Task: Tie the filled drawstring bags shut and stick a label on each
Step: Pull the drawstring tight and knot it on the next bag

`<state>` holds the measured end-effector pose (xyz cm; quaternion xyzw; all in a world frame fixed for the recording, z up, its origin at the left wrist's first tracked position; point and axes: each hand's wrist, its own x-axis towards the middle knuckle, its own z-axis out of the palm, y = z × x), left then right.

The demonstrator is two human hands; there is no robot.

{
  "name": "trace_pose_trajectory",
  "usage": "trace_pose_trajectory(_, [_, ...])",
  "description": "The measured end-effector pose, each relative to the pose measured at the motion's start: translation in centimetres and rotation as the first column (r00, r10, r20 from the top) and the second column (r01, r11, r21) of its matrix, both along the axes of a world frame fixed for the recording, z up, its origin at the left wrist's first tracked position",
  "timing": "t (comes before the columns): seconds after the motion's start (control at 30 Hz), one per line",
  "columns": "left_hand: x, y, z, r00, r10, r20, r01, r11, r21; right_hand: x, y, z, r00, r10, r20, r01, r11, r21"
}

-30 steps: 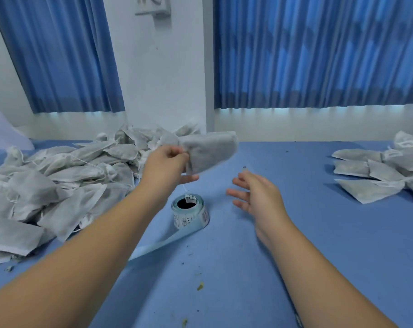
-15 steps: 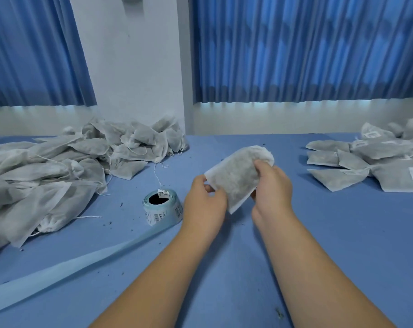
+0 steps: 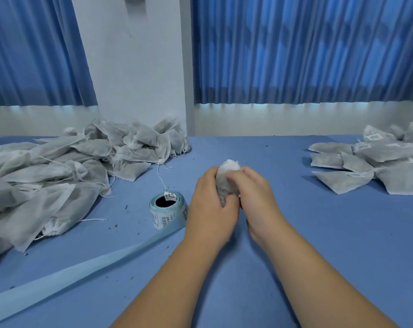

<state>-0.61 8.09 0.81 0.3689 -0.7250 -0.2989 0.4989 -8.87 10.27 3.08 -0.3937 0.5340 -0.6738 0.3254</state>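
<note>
Both hands meet above the middle of the blue table (image 3: 295, 233) with one filled bag (image 3: 225, 179) squeezed between them. The left hand (image 3: 211, 204) curls around the bag's left side and lower end, while the right hand (image 3: 252, 197) wraps its fingers over the right side; the bag's bunched white top sticks up just past the fingertips. Just left of the left hand stands a roll of labels (image 3: 167, 210), its pale blue backing strip (image 3: 70, 278) trailing toward the near left. A heap of unlabelled bags (image 3: 66, 169) lies far left, and labelled bags (image 3: 375, 162) lie far right.
</note>
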Motion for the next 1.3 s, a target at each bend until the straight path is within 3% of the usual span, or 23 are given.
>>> trace_pose_trajectory(0.13, [0.1,-0.4,-0.2,0.998,0.046,0.046,-0.046,0.999,-0.001,-1.3,0.8,-0.1,0.975,0.044,-0.217,-0.040,0.999,0.019])
trace_pose_trajectory(0.23, [0.0,-0.4,-0.2,0.994,0.059,0.096,-0.055,0.998,-0.041,-3.3,2.2,-0.6,0.878,0.026,-0.477,-0.006,0.999,0.043])
trace_pose_trajectory(0.3, [-0.1,-0.3,-0.1,0.991,0.063,0.121,-0.054,0.996,-0.076,-4.6,3.0,-1.1,0.838,-0.022,-0.546,0.059,0.997,0.051])
trace_pose_trajectory(0.43, [-0.1,-0.4,-0.2,0.991,0.065,0.120,-0.057,0.996,-0.066,-5.7,3.1,-0.6,0.873,-0.201,-0.445,0.181,0.980,-0.087])
trace_pose_trajectory(0.5, [-0.1,-0.3,-0.2,0.992,0.045,0.121,-0.036,0.997,-0.072,-5.7,3.1,-0.1,0.880,-0.141,-0.454,0.111,0.990,-0.092])
trace_pose_trajectory(0.6, [-0.2,-0.3,-0.3,0.987,0.034,0.157,-0.018,0.994,-0.108,-5.4,3.4,-0.2,0.867,0.085,-0.490,-0.062,0.996,0.062])
trace_pose_trajectory(0.67, [-0.1,-0.3,-0.4,0.985,0.046,0.164,-0.028,0.994,-0.110,-5.3,3.8,-0.2,0.864,0.158,-0.478,-0.087,0.982,0.167])
trace_pose_trajectory(0.77, [0.1,-0.4,-0.4,0.968,0.107,0.226,-0.085,0.991,-0.105,-6.0,4.1,0.2,0.849,0.117,-0.515,-0.003,0.976,0.218])
trace_pose_trajectory(0.83, [0.3,-0.6,-0.5,0.921,0.147,0.360,-0.131,0.989,-0.068,-6.6,4.5,0.7,0.841,0.078,-0.535,0.061,0.969,0.238])
trace_pose_trajectory(0.93, [0.4,-0.1,-0.5,0.874,0.136,0.467,-0.100,0.990,-0.101,-6.9,5.0,1.2,0.859,0.117,-0.498,0.022,0.964,0.264])
trace_pose_trajectory(1.03, [0.0,1.3,0.1,0.940,-0.053,0.337,0.138,0.962,-0.234,-6.5,5.4,1.4,0.885,0.202,-0.419,-0.111,0.966,0.232])
trace_pose_trajectory(1.17, [-0.8,3.2,0.2,0.909,-0.411,0.064,0.413,0.911,-0.016,-6.4,5.7,2.0,0.919,0.273,-0.284,-0.241,0.960,0.142])
trace_pose_trajectory(1.3, [-1.0,3.3,0.1,0.909,-0.416,0.033,0.415,0.909,0.034,-7.4,6.1,2.2,0.914,0.297,-0.278,-0.261,0.952,0.159])
